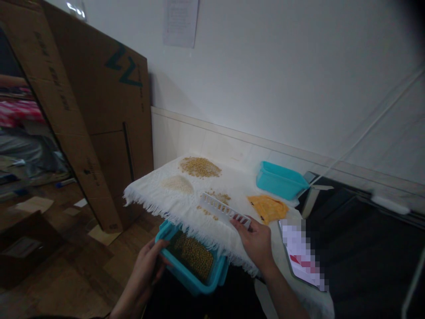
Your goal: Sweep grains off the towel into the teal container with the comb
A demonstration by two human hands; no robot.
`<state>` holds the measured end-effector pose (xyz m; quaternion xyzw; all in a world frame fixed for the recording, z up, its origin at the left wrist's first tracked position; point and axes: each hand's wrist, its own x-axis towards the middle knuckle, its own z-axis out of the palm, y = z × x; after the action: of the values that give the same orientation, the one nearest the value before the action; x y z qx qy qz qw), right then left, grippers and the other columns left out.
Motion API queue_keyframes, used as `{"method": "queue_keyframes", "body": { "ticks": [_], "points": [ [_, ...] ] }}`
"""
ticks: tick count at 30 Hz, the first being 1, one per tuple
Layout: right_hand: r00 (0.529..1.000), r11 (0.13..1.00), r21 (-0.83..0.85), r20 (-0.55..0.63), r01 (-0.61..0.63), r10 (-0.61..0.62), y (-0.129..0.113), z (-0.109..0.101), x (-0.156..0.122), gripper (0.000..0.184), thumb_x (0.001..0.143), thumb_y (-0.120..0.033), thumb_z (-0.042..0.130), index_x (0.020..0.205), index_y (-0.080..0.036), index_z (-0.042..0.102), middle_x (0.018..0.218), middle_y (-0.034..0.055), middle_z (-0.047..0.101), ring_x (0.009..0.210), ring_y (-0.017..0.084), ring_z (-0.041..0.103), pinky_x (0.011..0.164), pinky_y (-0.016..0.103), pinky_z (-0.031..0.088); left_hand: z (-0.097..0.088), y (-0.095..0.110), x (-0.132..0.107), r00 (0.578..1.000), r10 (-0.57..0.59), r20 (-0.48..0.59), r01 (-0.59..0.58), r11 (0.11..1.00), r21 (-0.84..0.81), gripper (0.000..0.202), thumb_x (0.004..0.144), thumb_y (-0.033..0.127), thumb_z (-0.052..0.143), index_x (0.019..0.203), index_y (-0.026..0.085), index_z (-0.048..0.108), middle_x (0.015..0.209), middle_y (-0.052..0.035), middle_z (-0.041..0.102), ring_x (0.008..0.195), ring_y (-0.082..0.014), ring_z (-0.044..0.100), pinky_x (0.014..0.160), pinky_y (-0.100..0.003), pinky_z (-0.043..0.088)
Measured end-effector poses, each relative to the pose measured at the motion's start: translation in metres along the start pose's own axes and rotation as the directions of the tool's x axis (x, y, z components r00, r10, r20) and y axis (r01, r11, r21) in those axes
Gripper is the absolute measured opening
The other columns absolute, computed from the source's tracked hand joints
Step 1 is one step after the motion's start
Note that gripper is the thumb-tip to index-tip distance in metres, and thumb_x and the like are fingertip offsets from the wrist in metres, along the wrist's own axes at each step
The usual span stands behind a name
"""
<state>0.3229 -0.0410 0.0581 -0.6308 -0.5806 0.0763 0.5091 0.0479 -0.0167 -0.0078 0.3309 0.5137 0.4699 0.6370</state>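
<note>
My left hand [146, 263] grips the near-left rim of a turquoise plastic tub [195, 289], held just below the table edge. Yellowish soybeans [198, 259] lie inside it. In my right hand [258, 243] is a white slotted plastic strip [215, 207], pinched at its right end and slanting over the cloth. A few scattered beans [221, 196] lie around the strip. Farther back on the white fringed cloth [146, 190] are a larger soybean pile [200, 167] and a heap of pale, rice-like grains [178, 184]. The cloth's fringe hangs over the tub's far side.
A second turquoise tub [282, 181] stands at the back right, with a crumpled yellow packet [268, 208] before it. A phone-like screen [302, 257] lies at the right edge. A tall cardboard box [99, 110] borders the left; a white wall [265, 79] closes the back.
</note>
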Motion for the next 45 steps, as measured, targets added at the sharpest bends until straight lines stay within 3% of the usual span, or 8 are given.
{"method": "queue_keyframes", "body": {
  "ticks": [8, 17, 24, 29, 36, 45],
  "points": [
    [0.999, 0.999, 0.029, 0.032, 0.037, -0.038, -0.009, 0.002, 0.002, 0.033, 0.086, -0.046, 0.069, 0.084, -0.016, 0.081, 0.064, 0.0004, 0.075, 0.051, 0.014, 0.063, 0.051, 0.022, 0.047, 0.0, 0.001, -0.003, 1.0, 0.01, 0.017, -0.01, 1.0, -0.001, 0.025, 0.073, 0.043, 0.07, 0.07, 0.022, 0.057, 0.041, 0.0002, 0.064, 0.023, -0.0061, 0.034, 0.027, -0.015, 0.019],
    [0.998, 0.997, 0.059, 0.039, 0.048, -0.05, -0.013, 0.002, -0.001, 0.028, 0.085, -0.044, 0.07, 0.086, -0.019, 0.082, 0.074, 0.0009, 0.08, 0.06, 0.018, 0.072, 0.058, 0.025, 0.054, 0.001, 0.0, 0.001, 1.0, 0.0, -0.003, 0.0, 1.0, 0.001, 0.029, 0.066, 0.046, 0.073, 0.067, 0.023, 0.056, 0.038, -0.0006, 0.063, 0.021, -0.0061, 0.032, 0.026, -0.016, 0.017],
    [0.999, 0.997, 0.072, 0.02, 0.029, -0.031, -0.011, 0.001, -0.003, 0.027, 0.084, -0.043, 0.071, 0.083, -0.019, 0.082, 0.069, 0.0002, 0.079, 0.054, 0.016, 0.069, 0.052, 0.022, 0.052, 0.003, 0.002, -0.005, 0.999, 0.035, -0.008, -0.035, 0.999, 0.011, 0.026, 0.071, 0.044, 0.071, 0.067, 0.022, 0.057, 0.039, 0.0026, 0.06, 0.022, -0.0048, 0.033, 0.027, -0.015, 0.017],
    [1.0, 0.997, 0.072, 0.012, 0.014, -0.015, -0.008, 0.001, -0.005, 0.028, 0.085, -0.045, 0.071, 0.086, -0.019, 0.082, 0.073, 0.0011, 0.079, 0.06, 0.019, 0.072, 0.057, 0.024, 0.055, 0.004, 0.005, -0.006, 1.0, 0.02, -0.008, -0.02, 1.0, 0.015, 0.027, 0.068, 0.044, 0.072, 0.065, 0.022, 0.056, 0.039, 0.0001, 0.063, 0.022, -0.0055, 0.033, 0.027, -0.015, 0.017],
    [0.999, 0.997, 0.066, 0.033, 0.033, -0.035, -0.008, 0.002, -0.004, 0.029, 0.084, -0.046, 0.071, 0.083, -0.019, 0.082, 0.066, -0.0007, 0.077, 0.053, 0.016, 0.068, 0.052, 0.023, 0.052, 0.004, 0.002, -0.003, 1.0, 0.017, -0.003, -0.017, 1.0, 0.01, 0.029, 0.066, 0.046, 0.072, 0.063, 0.023, 0.056, 0.037, 0.0008, 0.061, 0.021, -0.0059, 0.032, 0.026, -0.016, 0.018],
    [0.999, 0.994, 0.111, 0.037, 0.014, -0.018, -0.012, 0.002, -0.006, 0.026, 0.082, -0.045, 0.073, 0.083, -0.021, 0.083, 0.072, 0.001, 0.08, 0.056, 0.018, 0.071, 0.054, 0.024, 0.054, 0.003, 0.003, -0.005, 1.0, 0.001, -0.022, 0.0, 1.0, 0.029, 0.026, 0.068, 0.044, 0.071, 0.065, 0.023, 0.057, 0.038, 0.0015, 0.061, 0.022, -0.0055, 0.033, 0.027, -0.015, 0.017]
  ]
}}
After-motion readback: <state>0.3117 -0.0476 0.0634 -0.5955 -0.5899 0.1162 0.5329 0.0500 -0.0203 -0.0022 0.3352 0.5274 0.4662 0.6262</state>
